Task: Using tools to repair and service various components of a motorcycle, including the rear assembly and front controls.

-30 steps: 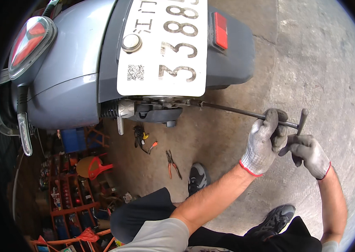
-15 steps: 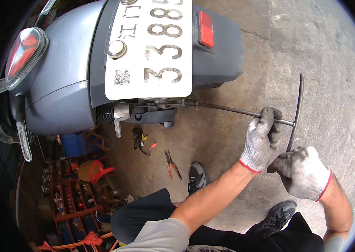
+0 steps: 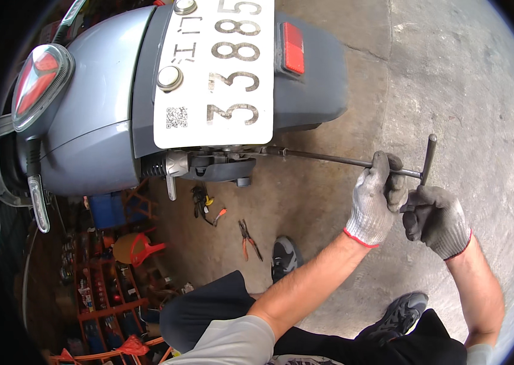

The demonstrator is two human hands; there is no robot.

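T-handle wrench [image 3: 330, 159] reaching under the rear of a scooter [image 3: 99, 121]; work apparently midway
Left hand [image 3: 376, 198] curled round its shaft; right hand [image 3: 441, 220] at the crossbar, firmness of its hold unclear; turning left to do cannot be told, the far joint being partly hidden beside the plate [image 3: 208, 135]; pliers [image 3: 245, 233] and cable [image 3: 198, 199] lie on the floor [image 3: 312, 210], clear of the wrench; rack [image 3: 111, 311] lower left.

T-handle wrench [image 3: 330, 159], dark metal, long, slightly slanted

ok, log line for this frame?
left hand: around T-wrench shaft | right hand: at crossbar | far end: at scooter | pliers: on floor
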